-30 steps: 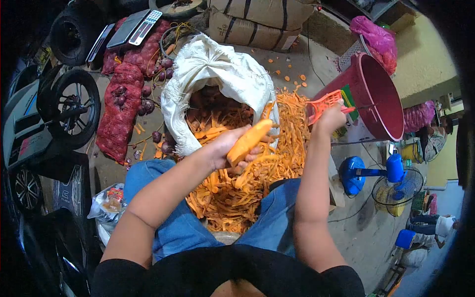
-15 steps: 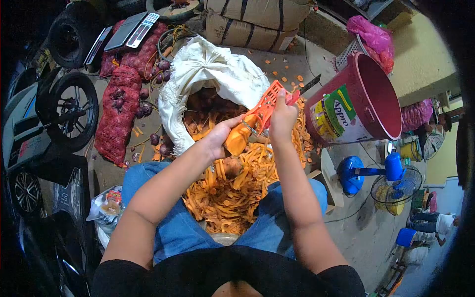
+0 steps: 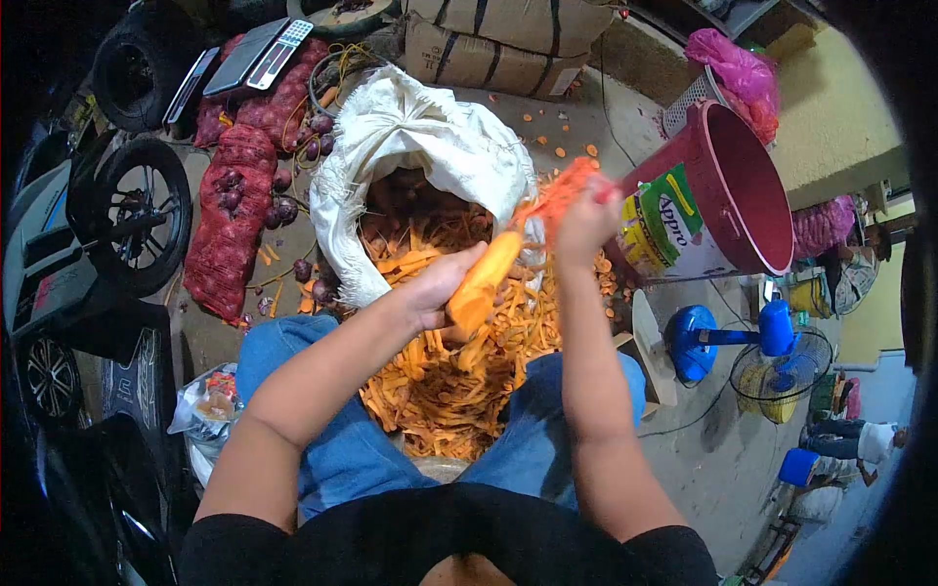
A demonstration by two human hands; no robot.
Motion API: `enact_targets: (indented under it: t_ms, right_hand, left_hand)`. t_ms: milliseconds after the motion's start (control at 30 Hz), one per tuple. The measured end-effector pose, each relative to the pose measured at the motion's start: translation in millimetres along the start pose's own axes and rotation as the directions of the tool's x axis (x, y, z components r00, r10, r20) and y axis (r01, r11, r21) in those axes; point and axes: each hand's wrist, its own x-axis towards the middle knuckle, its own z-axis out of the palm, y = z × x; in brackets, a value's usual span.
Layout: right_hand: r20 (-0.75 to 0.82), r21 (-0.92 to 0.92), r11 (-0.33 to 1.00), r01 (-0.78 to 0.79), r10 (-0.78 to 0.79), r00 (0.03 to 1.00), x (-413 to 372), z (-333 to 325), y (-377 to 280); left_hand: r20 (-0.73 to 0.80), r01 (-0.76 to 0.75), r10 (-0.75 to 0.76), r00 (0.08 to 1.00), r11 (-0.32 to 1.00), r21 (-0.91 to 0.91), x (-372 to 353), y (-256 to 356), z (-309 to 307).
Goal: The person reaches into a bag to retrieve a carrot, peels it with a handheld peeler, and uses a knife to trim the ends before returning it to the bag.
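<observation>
My left hand [image 3: 437, 291] is wrapped round the lower part of a peeled orange carrot [image 3: 488, 280], which tilts up to the right. In my right hand [image 3: 589, 227] is a red plastic peeler [image 3: 560, 200], blurred by motion, its lower end close to the carrot's upper tip. Whether the two touch is unclear. Below both hands lies a heap of orange peelings [image 3: 447, 391] between my knees. Just beyond stands an open white sack [image 3: 454, 137], its rim folded back, with darker contents inside.
A dark red bucket [image 3: 718, 195] stands at the right, near a blue fan [image 3: 696, 342]. Red net bags of onions [image 3: 230, 230] and a scale [image 3: 259, 59] are at the left, beside a motorcycle wheel [image 3: 145, 217]. Cardboard boxes [image 3: 489, 59] lie behind. A distant person [image 3: 860, 439] is at the far right.
My right hand has moved slightly right and down with the peeler, away from the carrot's side. The carrot now points more steeply up to the right and shows more of its length.
</observation>
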Motion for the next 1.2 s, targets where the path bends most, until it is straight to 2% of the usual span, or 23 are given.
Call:
enact_targets:
  t_ms: [33, 67, 133, 167, 233, 300, 333, 400, 533, 600, 667, 733, 767, 800, 867, 900, 933, 967, 1000, 1067, 1100, 1167, 1200]
  right_hand:
    - [-0.102, -0.048, 0.998, -0.028, 0.023, 0.994, 18, -3, 24]
    - [-0.106, -0.046, 0.998, -0.033, 0.028, 0.994, 21, -8, 18]
    - [-0.164, -0.021, 0.888, -0.459, 0.450, 0.878, 27, -19, -6]
    - [-0.137, 0.286, 0.928, -0.238, 0.285, 0.949, 24, -8, 10]
    - [0.111, 0.276, 0.904, -0.327, 0.308, 0.945, -6, -1, -35]
    - [0.254, 0.139, 0.969, -0.204, 0.164, 0.953, -35, 4, -57]
    - [0.336, 0.077, 0.993, -0.084, 0.054, 0.940, -46, 6, -55]
    - [0.317, 0.176, 0.984, 0.011, -0.067, 0.946, -55, 8, -63]
    - [0.299, 0.067, 0.998, 0.014, -0.033, 0.954, -46, 6, -46]
    - [0.184, 0.084, 0.995, -0.062, 0.045, 0.982, -29, 6, -37]
    - [-0.076, -0.166, 0.983, 0.074, -0.087, 0.993, 3, -1, -8]
    - [-0.223, -0.044, 0.983, -0.180, 0.166, 0.960, 28, -12, 15]
    - [-0.226, -0.045, 0.982, -0.181, 0.167, 0.960, 30, -14, 17]
    - [-0.191, 0.030, 0.974, -0.225, 0.226, 0.955, 30, -17, 2]
    - [-0.148, 0.106, 0.958, -0.267, 0.281, 0.948, 24, -15, -9]
    - [-0.045, 0.122, 0.950, -0.286, 0.293, 0.955, 17, -11, -11]
    - [0.059, 0.134, 0.942, -0.307, 0.302, 0.952, 8, -8, -18]
    - [0.133, 0.239, 0.926, -0.292, 0.266, 0.955, -2, -5, -28]
    - [0.137, 0.238, 0.926, -0.293, 0.267, 0.954, -11, -1, -34]
    - [0.230, 0.177, 0.972, -0.155, 0.112, 0.967, -26, 6, -43]
    - [0.230, 0.177, 0.972, -0.154, 0.111, 0.967, -34, 7, -47]
    - [0.362, 0.162, 0.964, -0.209, 0.139, 0.922, -50, 9, -55]
    - [0.360, 0.162, 0.965, -0.208, 0.139, 0.922, -57, 9, -59]
  left_hand:
    - [-0.015, -0.021, 0.023, 1.000, 0.994, 0.109, -3, -4, 6]
    - [0.044, 0.015, -0.019, 0.999, 0.996, 0.087, -11, -1, 12]
    - [0.043, 0.032, -0.031, 0.999, 0.999, -0.027, -8, 2, 9]
    - [0.047, 0.030, -0.029, 0.998, 0.999, -0.025, -6, 4, 6]
    - [0.033, -0.078, 0.082, 0.996, 0.991, -0.111, -2, 8, -1]
    - [0.035, -0.096, 0.102, 0.994, 0.985, -0.143, 5, 6, -4]
    - [0.040, -0.111, 0.119, 0.992, 0.979, -0.173, 9, 5, -4]
    - [0.002, -0.150, 0.155, 0.988, 0.959, -0.241, 13, 3, -3]
    - [-0.006, -0.137, 0.137, 0.991, 0.988, -0.071, 6, 4, 1]
    - [-0.030, -0.039, 0.043, 0.999, 0.990, 0.135, 1, 8, 3]
    - [-0.017, -0.001, 0.004, 1.000, 0.987, 0.163, -6, 2, 10]
    - [0.008, -0.007, 0.005, 1.000, 0.973, 0.230, -15, 0, 20]
    - [-0.045, 0.049, -0.040, 0.998, 0.976, 0.212, -17, 6, 20]
    - [-0.041, 0.048, -0.040, 0.998, 0.976, 0.214, -16, 9, 18]
    - [-0.117, -0.058, 0.063, 0.991, 0.997, 0.044, -12, 15, 10]
    - [0.006, -0.059, 0.059, 0.998, 0.996, -0.067, -1, 10, -5]
    - [0.004, -0.060, 0.060, 0.998, 0.996, -0.069, 3, 8, -9]
    - [0.069, -0.032, 0.038, 0.997, 0.996, -0.086, 6, 7, -12]
    - [0.134, -0.004, 0.018, 0.991, 0.995, -0.103, 8, 7, -13]
    - [0.071, 0.009, -0.005, 0.997, 0.999, -0.051, 8, 9, -12]
    - [-0.013, -0.028, 0.028, 1.000, 1.000, -0.014, 13, 7, -16]
    - [-0.161, -0.076, 0.078, 0.984, 0.997, 0.019, 2, 15, 5]
    - [-0.160, -0.075, 0.077, 0.984, 0.997, 0.020, 8, 13, 4]
